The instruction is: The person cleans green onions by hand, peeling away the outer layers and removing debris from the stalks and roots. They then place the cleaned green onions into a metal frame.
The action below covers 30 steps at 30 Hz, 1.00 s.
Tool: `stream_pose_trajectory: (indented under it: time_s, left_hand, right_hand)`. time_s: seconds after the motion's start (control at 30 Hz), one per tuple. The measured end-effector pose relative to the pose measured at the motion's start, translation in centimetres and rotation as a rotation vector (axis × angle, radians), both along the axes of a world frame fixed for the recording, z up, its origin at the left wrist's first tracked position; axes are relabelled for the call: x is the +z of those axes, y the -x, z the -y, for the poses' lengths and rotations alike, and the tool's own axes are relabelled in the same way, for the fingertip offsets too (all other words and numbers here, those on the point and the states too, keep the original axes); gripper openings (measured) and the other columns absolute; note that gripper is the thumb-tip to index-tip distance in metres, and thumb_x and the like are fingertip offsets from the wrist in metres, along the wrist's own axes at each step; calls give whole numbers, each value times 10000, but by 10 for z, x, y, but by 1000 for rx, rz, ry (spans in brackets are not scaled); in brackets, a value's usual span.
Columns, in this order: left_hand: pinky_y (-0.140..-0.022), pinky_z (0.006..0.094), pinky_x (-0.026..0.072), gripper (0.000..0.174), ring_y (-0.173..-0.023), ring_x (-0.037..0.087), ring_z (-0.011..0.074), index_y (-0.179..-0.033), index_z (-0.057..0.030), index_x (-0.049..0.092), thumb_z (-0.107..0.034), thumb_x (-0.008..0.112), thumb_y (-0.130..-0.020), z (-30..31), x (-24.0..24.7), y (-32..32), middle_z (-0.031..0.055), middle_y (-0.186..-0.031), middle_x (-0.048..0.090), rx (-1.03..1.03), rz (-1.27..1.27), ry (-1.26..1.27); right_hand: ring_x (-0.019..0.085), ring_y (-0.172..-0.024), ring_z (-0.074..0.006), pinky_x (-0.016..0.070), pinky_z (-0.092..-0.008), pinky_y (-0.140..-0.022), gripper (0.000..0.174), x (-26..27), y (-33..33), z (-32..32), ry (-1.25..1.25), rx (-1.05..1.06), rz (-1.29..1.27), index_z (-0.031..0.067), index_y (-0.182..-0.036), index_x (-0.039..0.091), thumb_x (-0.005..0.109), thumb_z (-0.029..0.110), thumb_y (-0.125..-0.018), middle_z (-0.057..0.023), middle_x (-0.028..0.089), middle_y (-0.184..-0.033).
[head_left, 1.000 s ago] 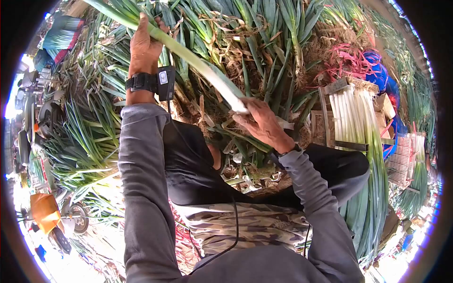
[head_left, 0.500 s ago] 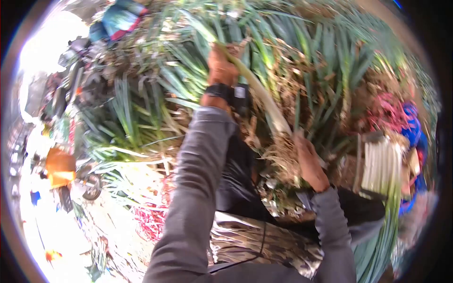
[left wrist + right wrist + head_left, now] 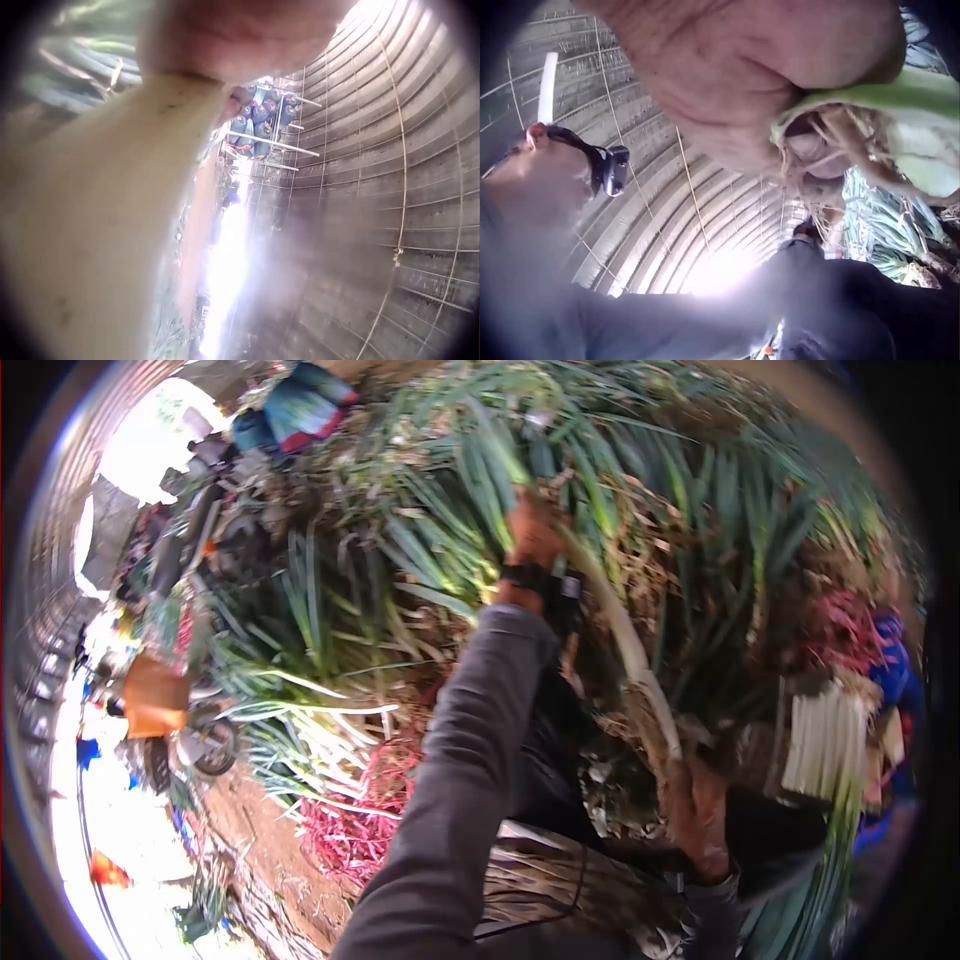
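A long leek [image 3: 625, 635] slants across the head view from upper left to lower right. My left hand [image 3: 535, 535] grips it where white turns to green, and in the left wrist view the pale stalk [image 3: 97, 217] passes under the fingers. Lower down, my right hand [image 3: 697, 815] holds the root end, slightly blurred. The right wrist view shows that hand [image 3: 765, 75] curled against a peeled-back outer layer [image 3: 922, 97], with brown roots around it. A strip of loose outer leaf hangs beside the white shaft.
Piled leeks [image 3: 440, 545] spread ahead and to the left. A rack of trimmed leeks [image 3: 825, 745] stands at the right. Pink ties [image 3: 350, 830] lie on the left, more [image 3: 845, 630] at the right. An orange container [image 3: 155, 698] is at far left.
My right hand has moved down and toward my body, from beside the roots to the leek's end. A loose strip now hangs along the shaft. The head view has shifted left.
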<state>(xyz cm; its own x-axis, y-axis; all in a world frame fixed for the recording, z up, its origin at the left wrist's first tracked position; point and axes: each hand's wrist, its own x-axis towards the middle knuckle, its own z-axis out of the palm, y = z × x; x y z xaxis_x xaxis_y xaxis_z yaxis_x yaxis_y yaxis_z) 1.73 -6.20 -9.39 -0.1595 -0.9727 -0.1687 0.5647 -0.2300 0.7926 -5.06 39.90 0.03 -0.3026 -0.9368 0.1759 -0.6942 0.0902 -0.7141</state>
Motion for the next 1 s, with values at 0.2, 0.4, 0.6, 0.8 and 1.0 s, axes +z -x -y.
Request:
stream_pose_trajectory:
  time_s: [0.2, 0.4, 0.6, 0.8, 1.0]
  left_hand:
    - [-576, 379, 487, 403, -661, 566, 201, -1034, -98, 527, -497, 466, -1044, 39, -2, -26, 69, -830, 589, 355, -4, 131]
    - [-543, 356, 483, 360, -630, 563, 209, -1139, -129, 485, -476, 422, -1066, 8, 53, -14, 98, -814, 595, 343, -104, 166]
    - [-613, 381, 499, 350, -666, 574, 220, -1229, -135, 490, -441, 459, -1060, -10, 77, -5, 93, -806, 586, 340, -55, 245]
    - [-586, 350, 491, 379, -647, 562, 213, -1156, -79, 470, -441, 510, -1051, 0, 78, 0, 95, -801, 576, 258, -76, 160]
    - [-607, 379, 541, 255, -682, 554, 232, -1121, -113, 412, -275, 586, -1028, 12, 63, 12, 105, -859, 523, 110, -426, 13]
  right_hand:
    - [587, -560, -277, 439, -415, -523, 123, -28, 49, -81, -64, -426, 462, 31, -1015, 681, 642, 116, -936, -109, 647, -753]
    - [639, -736, -282, 523, -435, -669, 212, -186, 101, 41, 272, -397, 560, 63, -1115, 633, 587, 216, -976, -84, 662, -867]
    - [648, -764, -349, 546, -431, -690, 283, -271, 11, 49, -364, 245, -211, 66, -1141, 644, 697, 166, -882, -190, 650, -936]
    - [683, -765, -226, 563, -367, -622, 636, -94, 31, 119, 226, -247, -4, 65, -1379, 532, 803, 315, -861, -174, 628, -1249]
    - [537, -526, -53, 386, -215, -421, 379, -107, 43, 148, -8, -84, 1182, 0, -1203, 640, 706, 297, -976, -40, 684, -840]
